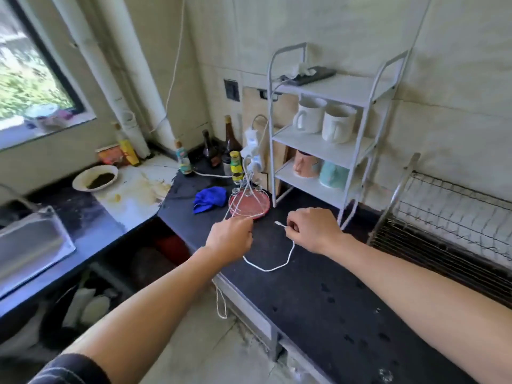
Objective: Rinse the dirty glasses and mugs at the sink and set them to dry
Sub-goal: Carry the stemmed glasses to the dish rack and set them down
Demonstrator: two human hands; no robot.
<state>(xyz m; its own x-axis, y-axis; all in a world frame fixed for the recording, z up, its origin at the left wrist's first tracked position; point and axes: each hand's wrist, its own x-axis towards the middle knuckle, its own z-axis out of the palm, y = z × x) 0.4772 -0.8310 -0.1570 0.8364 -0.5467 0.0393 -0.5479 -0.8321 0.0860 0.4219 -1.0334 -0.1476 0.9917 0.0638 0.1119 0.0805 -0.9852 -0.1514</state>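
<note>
Two white mugs (325, 119) stand on the middle shelf of a white rack (357, 91). A pink mug (304, 164) and a teal mug (332, 174) stand on its lowest shelf. Small clear glasses (247, 191) sit on a red tray (259, 210) on the dark counter (318, 286). My left hand (231, 241) pinches white cables near the tray's front edge. My right hand (313, 230) pinches a white charging cable (273, 266) just behind its plug; the cable loops on the counter between my hands. The steel sink (30, 245) lies at the far left.
A wire dish rack (443, 217) stands at the right. A blue cloth (209, 199) lies left of the tray. Bottles and jars (221, 151) and a white power strip (252, 151) crowd the corner. A dirty white bowl (95, 178) sits near the window.
</note>
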